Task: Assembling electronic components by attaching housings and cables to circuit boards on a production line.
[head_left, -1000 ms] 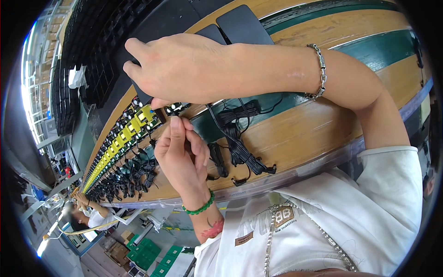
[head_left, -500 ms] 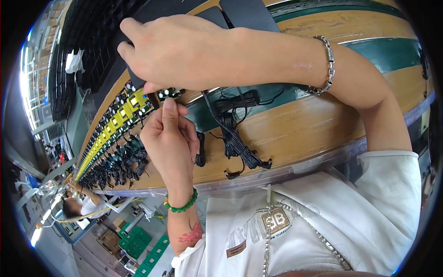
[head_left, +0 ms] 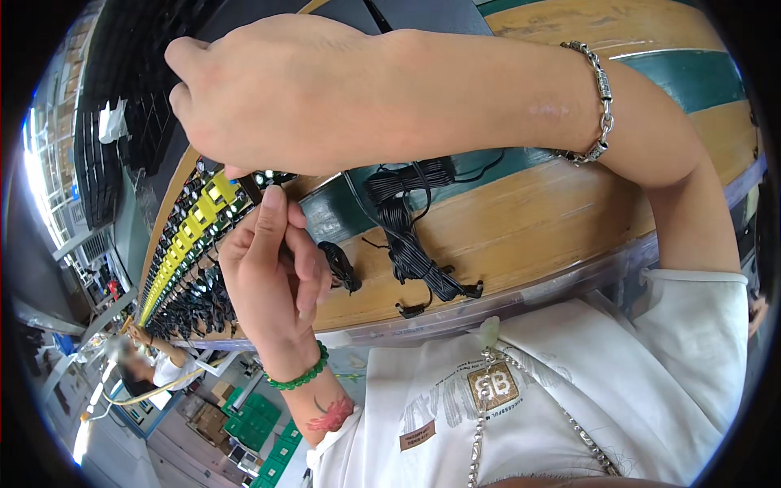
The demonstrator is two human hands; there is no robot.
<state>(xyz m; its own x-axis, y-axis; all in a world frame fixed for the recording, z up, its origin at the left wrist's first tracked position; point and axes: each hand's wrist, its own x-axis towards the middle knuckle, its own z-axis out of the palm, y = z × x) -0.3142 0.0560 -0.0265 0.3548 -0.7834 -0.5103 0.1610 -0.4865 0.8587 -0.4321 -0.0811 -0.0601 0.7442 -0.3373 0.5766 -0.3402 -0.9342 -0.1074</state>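
My right hand (head_left: 277, 93) reaches in from the right, its back toward me and its fingers curled down. What they grip is hidden beneath it. Below it my left hand (head_left: 272, 256), with a green bead bracelet, brings its thumb and index finger together at the edge of a small circuit board (head_left: 268, 177). Most of that board is covered by my right hand. Beside the left fingers lies a coiled black cable (head_left: 342, 268). A long row of circuit boards with yellow transformers (head_left: 191, 226) stretches away to the left, black cables (head_left: 195, 305) hanging along its near side.
A bundle of black cables with plugs (head_left: 403, 236) lies on the wood and green bench (head_left: 537, 211). Dark flat panels (head_left: 443, 18) lie beyond my right arm, and black trays (head_left: 150, 106) stand at the far left. Another person (head_left: 167, 362) is at the row's far end.
Both hands have moved left and a little closer together. The right hand appears larger, and more of the coiled cable beside my left fingers shows.
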